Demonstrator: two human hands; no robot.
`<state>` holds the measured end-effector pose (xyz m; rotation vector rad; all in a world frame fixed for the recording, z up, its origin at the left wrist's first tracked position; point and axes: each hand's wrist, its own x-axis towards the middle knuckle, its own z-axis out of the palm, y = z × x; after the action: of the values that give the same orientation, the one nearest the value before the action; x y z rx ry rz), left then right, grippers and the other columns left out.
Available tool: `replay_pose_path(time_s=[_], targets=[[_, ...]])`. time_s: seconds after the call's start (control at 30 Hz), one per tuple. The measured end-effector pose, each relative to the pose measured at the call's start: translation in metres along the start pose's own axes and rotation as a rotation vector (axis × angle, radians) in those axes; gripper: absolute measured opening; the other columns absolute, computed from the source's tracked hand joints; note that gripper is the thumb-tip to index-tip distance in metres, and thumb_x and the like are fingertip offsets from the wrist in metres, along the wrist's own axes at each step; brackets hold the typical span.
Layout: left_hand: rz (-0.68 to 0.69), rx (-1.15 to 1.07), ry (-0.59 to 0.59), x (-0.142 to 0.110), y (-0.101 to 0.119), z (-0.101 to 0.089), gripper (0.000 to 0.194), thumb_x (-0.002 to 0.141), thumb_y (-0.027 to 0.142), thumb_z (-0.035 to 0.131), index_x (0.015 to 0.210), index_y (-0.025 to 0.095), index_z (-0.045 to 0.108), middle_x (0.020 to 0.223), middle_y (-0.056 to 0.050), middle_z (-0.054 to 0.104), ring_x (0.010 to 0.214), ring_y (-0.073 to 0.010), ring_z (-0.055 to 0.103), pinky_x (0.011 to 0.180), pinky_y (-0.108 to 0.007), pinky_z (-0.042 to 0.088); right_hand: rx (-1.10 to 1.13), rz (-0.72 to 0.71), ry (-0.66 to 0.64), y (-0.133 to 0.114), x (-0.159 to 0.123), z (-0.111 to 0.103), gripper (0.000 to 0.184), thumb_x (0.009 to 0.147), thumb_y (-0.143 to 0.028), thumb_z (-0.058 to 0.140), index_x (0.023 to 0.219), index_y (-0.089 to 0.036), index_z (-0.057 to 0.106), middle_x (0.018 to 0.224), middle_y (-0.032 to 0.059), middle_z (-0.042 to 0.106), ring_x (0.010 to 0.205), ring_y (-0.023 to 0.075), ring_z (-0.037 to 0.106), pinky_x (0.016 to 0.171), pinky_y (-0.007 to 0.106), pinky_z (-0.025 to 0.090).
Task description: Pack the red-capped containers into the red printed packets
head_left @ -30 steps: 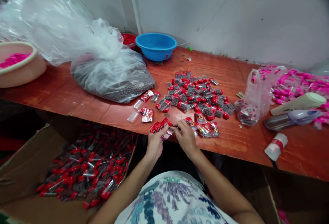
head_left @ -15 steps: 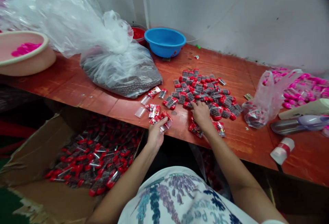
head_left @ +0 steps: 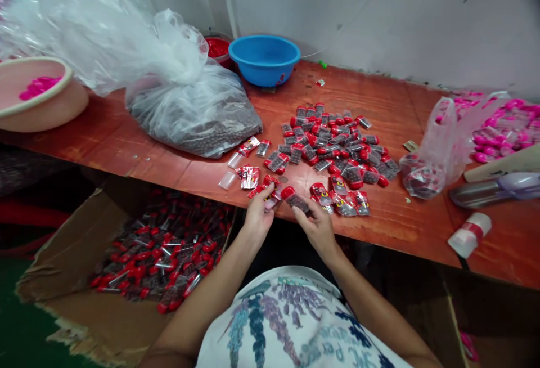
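My left hand [head_left: 258, 217] is closed on a clear plastic sleeve with red print [head_left: 272, 192], near the table's front edge. Between the fingers of my right hand [head_left: 318, 230] is a small clear container with a red cap [head_left: 294, 197], full of dark beads. The container is just right of the sleeve, with its cap end toward it. Beyond my hands lies a pile of similar red-capped containers [head_left: 337, 148]. Several red-printed packets [head_left: 343, 202] rest to the right of my right hand. Flat red-printed sleeves [head_left: 248, 177] and clear ones [head_left: 226, 180] lie beyond my left hand.
A plastic bag of dark beads [head_left: 202, 120] and a blue basin [head_left: 265, 64] stand behind. At right are a knotted bag [head_left: 426, 171], pink-capped containers [head_left: 506, 126], a tumbler [head_left: 476, 193] and a white roll [head_left: 469, 236]. Below left, a cardboard box [head_left: 63, 278] holds many red-capped containers.
My right hand has drawn back from the pile toward my left hand, bringing one red-capped container. My left hand keeps its hold on the sleeve. The view has shifted slightly.
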<state>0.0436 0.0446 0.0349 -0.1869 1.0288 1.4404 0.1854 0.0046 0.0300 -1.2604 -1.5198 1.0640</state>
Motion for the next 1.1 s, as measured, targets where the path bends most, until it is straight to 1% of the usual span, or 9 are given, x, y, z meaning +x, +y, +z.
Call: replay_pose_path(time_s=[0.17,0.27,0.4,0.5,0.63,0.73,0.87,0.97,1.1], targets=[[0.037,0.049,-0.033,-0.008,-0.007,0.006,0.011,0.065,0.006,0.073,0.069,0.013,0.065,0.068,-0.002,0.07,0.06,-0.0134,0.065,0.063,-0.026,0.055,-0.032,-0.007,0.049,0.004,0.001,0.001,0.036,0.084,-0.029,0.055,0.12,-0.024,0.06,0.108,0.0051,0.068,0.092,0.021,0.065,0.08,0.033,0.052],[0.095,0.063,-0.061,-0.013,-0.01,0.008,0.014,0.062,0.007,0.075,0.072,0.013,0.066,0.069,-0.002,0.07,0.062,-0.0129,0.065,0.064,-0.025,0.054,-0.043,0.002,0.055,0.005,-0.001,0.0,0.039,0.083,-0.029,0.058,0.121,-0.024,0.059,0.107,0.0045,0.069,0.088,0.0202,0.065,0.08,0.033,0.052],[0.169,0.116,-0.167,-0.017,-0.012,0.008,0.022,0.056,0.01,0.08,0.073,0.012,0.068,0.071,-0.001,0.07,0.063,-0.0124,0.065,0.063,-0.023,0.052,0.062,0.062,0.013,0.004,-0.002,-0.004,0.038,0.083,-0.032,0.058,0.12,-0.024,0.06,0.098,0.002,0.069,0.077,0.0164,0.063,0.072,0.029,0.052],[0.168,0.197,-0.228,-0.019,-0.012,0.007,0.026,0.052,0.01,0.083,0.073,0.012,0.068,0.071,-0.002,0.071,0.063,-0.0129,0.065,0.063,-0.023,0.052,0.168,0.122,-0.016,0.005,0.0,-0.008,0.039,0.083,-0.034,0.059,0.12,-0.024,0.06,0.092,0.0008,0.068,0.073,0.015,0.062,0.067,0.027,0.052],[0.167,0.273,-0.27,-0.021,-0.01,0.005,0.027,0.051,0.015,0.084,0.073,0.012,0.068,0.07,-0.002,0.07,0.061,-0.0136,0.064,0.062,-0.026,0.052,0.206,0.102,-0.031,0.007,0.002,-0.012,0.038,0.081,-0.032,0.062,0.118,-0.025,0.063,0.098,0.0014,0.069,0.083,0.0176,0.064,0.077,0.031,0.053],[0.223,0.306,-0.29,-0.023,-0.01,0.005,0.028,0.052,0.016,0.084,0.074,0.013,0.067,0.071,0.0,0.069,0.061,-0.0126,0.063,0.064,-0.026,0.051,0.163,0.054,-0.02,0.009,0.001,-0.014,0.037,0.081,-0.031,0.062,0.118,-0.026,0.064,0.106,0.0024,0.069,0.092,0.0196,0.064,0.087,0.035,0.05],[0.325,0.344,-0.321,-0.027,-0.01,0.008,0.024,0.053,0.012,0.083,0.07,0.014,0.066,0.068,0.002,0.065,0.062,-0.0104,0.06,0.066,-0.023,0.049,0.066,0.0,-0.02,0.009,-0.001,-0.016,0.037,0.082,-0.03,0.061,0.119,-0.027,0.063,0.109,0.0033,0.068,0.095,0.0203,0.063,0.089,0.036,0.049],[0.351,0.372,-0.336,-0.03,-0.01,0.011,0.024,0.051,0.011,0.083,0.068,0.014,0.066,0.067,0.002,0.065,0.063,-0.0107,0.059,0.069,-0.023,0.049,0.084,0.029,-0.013,0.008,-0.002,-0.016,0.037,0.083,-0.032,0.06,0.119,-0.027,0.063,0.104,0.0029,0.068,0.089,0.0191,0.063,0.084,0.034,0.051],[0.319,0.403,-0.388,-0.033,-0.009,0.012,0.024,0.052,0.01,0.082,0.069,0.015,0.066,0.069,0.001,0.066,0.065,-0.0127,0.06,0.07,-0.026,0.048,0.253,0.181,-0.006,0.006,-0.004,-0.013,0.034,0.081,-0.036,0.062,0.113,-0.024,0.064,0.09,0.0012,0.068,0.068,0.0142,0.06,0.059,0.026,0.052]])
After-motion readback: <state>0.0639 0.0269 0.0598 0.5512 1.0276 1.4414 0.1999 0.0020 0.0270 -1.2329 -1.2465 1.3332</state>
